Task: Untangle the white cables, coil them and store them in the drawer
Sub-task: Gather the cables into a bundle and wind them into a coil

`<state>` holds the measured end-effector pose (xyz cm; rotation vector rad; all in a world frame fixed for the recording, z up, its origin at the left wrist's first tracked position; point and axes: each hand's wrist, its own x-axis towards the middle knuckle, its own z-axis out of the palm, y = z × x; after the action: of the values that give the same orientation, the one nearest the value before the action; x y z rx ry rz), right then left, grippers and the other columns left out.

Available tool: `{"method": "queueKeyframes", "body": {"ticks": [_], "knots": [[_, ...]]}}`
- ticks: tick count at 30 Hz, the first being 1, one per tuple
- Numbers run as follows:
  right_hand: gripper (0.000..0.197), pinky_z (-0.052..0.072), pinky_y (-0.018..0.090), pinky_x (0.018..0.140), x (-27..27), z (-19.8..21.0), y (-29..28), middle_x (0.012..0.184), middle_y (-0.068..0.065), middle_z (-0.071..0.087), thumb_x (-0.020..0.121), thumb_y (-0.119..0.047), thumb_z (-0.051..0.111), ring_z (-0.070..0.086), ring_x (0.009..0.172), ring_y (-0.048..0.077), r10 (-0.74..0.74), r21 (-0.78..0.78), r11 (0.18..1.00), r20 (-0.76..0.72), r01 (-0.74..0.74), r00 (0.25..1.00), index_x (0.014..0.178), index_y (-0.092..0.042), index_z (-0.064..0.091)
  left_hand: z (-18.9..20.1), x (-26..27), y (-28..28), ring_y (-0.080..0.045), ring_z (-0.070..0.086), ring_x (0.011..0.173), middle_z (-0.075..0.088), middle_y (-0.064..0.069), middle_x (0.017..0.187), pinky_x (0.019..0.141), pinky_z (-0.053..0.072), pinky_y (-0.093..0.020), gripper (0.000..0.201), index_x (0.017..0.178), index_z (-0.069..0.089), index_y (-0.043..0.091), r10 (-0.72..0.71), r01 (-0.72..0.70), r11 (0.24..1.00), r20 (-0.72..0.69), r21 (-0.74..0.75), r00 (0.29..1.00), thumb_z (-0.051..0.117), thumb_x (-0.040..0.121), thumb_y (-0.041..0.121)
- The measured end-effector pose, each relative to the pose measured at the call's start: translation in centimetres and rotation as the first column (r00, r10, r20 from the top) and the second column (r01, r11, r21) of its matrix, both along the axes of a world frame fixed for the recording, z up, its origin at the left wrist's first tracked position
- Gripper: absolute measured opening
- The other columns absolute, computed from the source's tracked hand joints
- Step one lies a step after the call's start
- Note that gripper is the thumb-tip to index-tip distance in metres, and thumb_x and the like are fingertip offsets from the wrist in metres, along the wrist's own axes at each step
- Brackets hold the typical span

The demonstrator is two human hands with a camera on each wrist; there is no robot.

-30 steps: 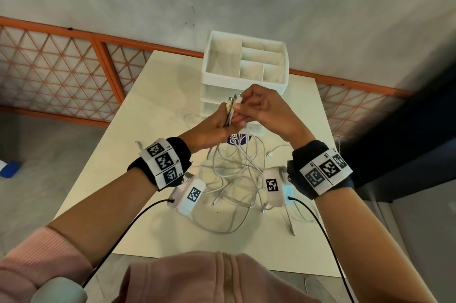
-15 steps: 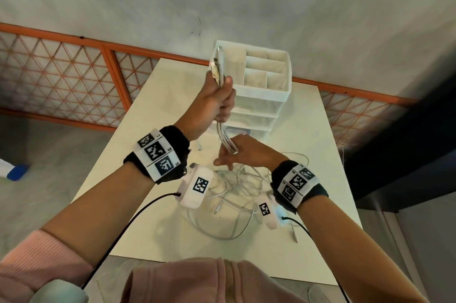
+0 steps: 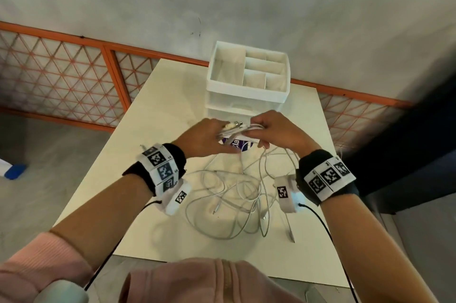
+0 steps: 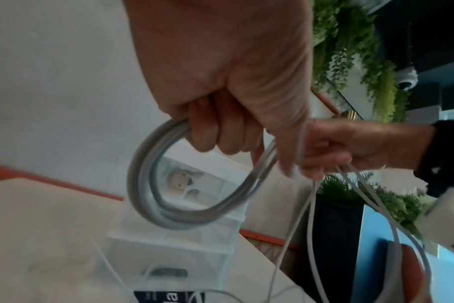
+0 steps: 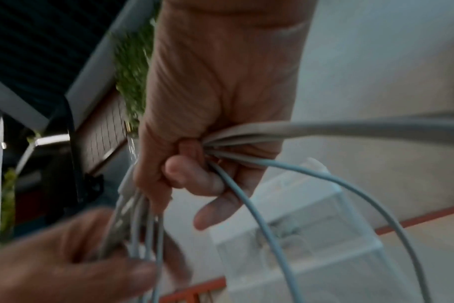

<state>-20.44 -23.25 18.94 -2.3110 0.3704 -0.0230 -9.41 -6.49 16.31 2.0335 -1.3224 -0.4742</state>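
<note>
A pale table (image 3: 158, 115) fills the middle of the head view, with an orange lattice railing (image 3: 61, 68) behind it against a grey wall. At the table's far end stands a white drawer unit (image 3: 246, 102), its top tray divided into compartments; the drawers below look closed, though the hands cover part of the front. Just in front of the unit lies a purple-and-white label (image 3: 237, 146) on the tabletop.

Below the hands, loose white cables (image 3: 232, 194) sprawl in a tangle across the middle of the table, with plug ends showing here and there (which strand belongs to which cable cannot be told).

Both hands are raised above that tangle, close together and just in front of the drawer unit. The left hand (image 3: 204, 139) has its fingers curled round a coiled bundle (image 4: 194, 184), a loop of several turns that hangs under its knuckles in the left wrist view. The right hand (image 3: 276, 134) grips the same bundle from the other side, fingers folded over a gathered sheaf of strands, and further strands trail down from it to the pile on the table. Between the two hands, plug ends (image 3: 234, 126) stick out of the bundle.
</note>
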Motion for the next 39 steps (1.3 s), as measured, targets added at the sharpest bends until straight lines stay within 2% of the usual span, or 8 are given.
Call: {"method": "queueKeyframes", "body": {"ticks": [9,14,18,25,28,29,33,39], "knots": [[0.044,0.048,0.031,0.061,-3.1,-1.0,-3.4,0.044,0.005,0.048,0.081,-0.042,0.069,0.050,0.042,0.016,-0.215,0.038,0.976,0.022,0.214,0.976,0.055,-0.011,0.049,1.1,4.7,1.4,-0.020,0.057,0.073,0.063,-0.009,0.083,0.058,0.039,-0.009,0.023,0.088,0.068,0.003,0.463,-0.464,0.774,-0.115,-0.431,0.879,0.054,0.094,0.019],[0.042,0.052,0.039,0.063,-4.3,-1.4,-4.5,0.054,0.003,0.045,0.083,-0.039,0.066,0.048,0.044,0.010,-0.280,0.047,0.959,0.010,0.279,0.960,0.065,-0.003,0.052,-1.3,7.2,2.7,-0.040,0.062,0.092,0.066,-0.024,0.096,0.073,0.044,-0.038,0.043,0.095,0.065,0.002,0.682,-0.692,0.718,-0.124,-0.074,0.721,0.053,0.086,0.042],[0.053,0.038,0.027,0.059,-3.3,1.5,-3.1,0.059,-0.001,0.043,0.095,-0.054,0.031,0.042,0.055,0.015,-0.310,0.046,0.950,0.089,0.307,0.946,0.071,-0.011,0.053,-1.9,6.0,3.1,-0.032,0.051,0.099,0.054,-0.021,0.114,0.073,0.033,-0.031,0.048,0.116,0.047,-0.006,0.587,-0.557,0.788,-0.045,0.263,0.808,0.071,0.080,0.016],[0.042,0.032,0.023,0.051,-0.7,3.4,-0.8,0.056,-0.004,0.048,0.097,-0.032,0.042,0.041,0.049,0.012,-0.142,-0.327,0.939,-0.097,0.104,0.985,0.070,-0.007,0.061,2.2,1.4,1.3,0.000,0.035,0.045,0.043,-0.001,0.059,0.049,0.033,-0.011,0.038,0.113,0.051,0.008,0.230,-0.412,0.840,-0.458,-0.352,0.859,0.071,0.081,0.013],[0.039,0.034,0.023,0.058,0.2,3.9,1.3,0.061,-0.006,0.048,0.100,-0.027,0.037,0.042,0.057,0.011,0.027,-0.183,0.982,-0.137,-0.052,0.990,0.072,-0.016,0.062,3.5,-0.8,0.6,0.005,0.036,0.095,0.052,-0.001,0.101,0.070,0.019,-0.005,0.041,0.121,0.048,0.009,-0.089,-0.082,0.949,-0.507,-0.305,0.857,0.063,0.084,-0.001],[0.036,0.034,0.021,0.058,0.3,4.2,1.7,0.062,-0.007,0.046,0.100,-0.024,0.036,0.041,0.058,0.009,0.047,-0.093,0.994,-0.116,-0.058,0.992,0.073,-0.018,0.059,3.5,-1.1,0.3,0.012,0.065,0.075,0.071,0.008,0.082,0.060,0.033,0.000,0.036,0.118,0.051,0.010,-0.120,-0.013,0.963,-0.471,-0.269,0.874,0.061,0.086,-0.001],[0.027,0.032,0.013,0.055,-0.6,4.8,1.2,0.062,-0.012,0.043,0.100,-0.029,0.039,0.038,0.053,0.000,0.026,0.088,0.996,-0.025,-0.024,0.999,0.090,-0.010,0.056,3.0,-0.6,-0.3,0.010,0.050,0.045,0.053,0.022,0.045,0.049,0.036,-0.007,0.014,0.084,0.054,0.019,-0.037,-0.018,0.985,-0.312,-0.172,0.949,0.049,0.096,0.014],[0.031,0.041,0.029,0.063,-2.7,0.6,-1.4,0.073,0.005,0.051,0.086,-0.034,0.064,0.046,0.062,0.015,-0.041,0.081,0.996,-0.001,0.041,0.999,0.091,-0.004,0.057,4.0,1.4,-0.3,0.005,0.047,0.054,0.049,0.009,0.063,0.056,0.038,-0.016,0.018,0.081,0.050,0.030,0.112,-0.163,0.912,-0.156,-0.375,0.981,0.046,0.097,0.023]]}}
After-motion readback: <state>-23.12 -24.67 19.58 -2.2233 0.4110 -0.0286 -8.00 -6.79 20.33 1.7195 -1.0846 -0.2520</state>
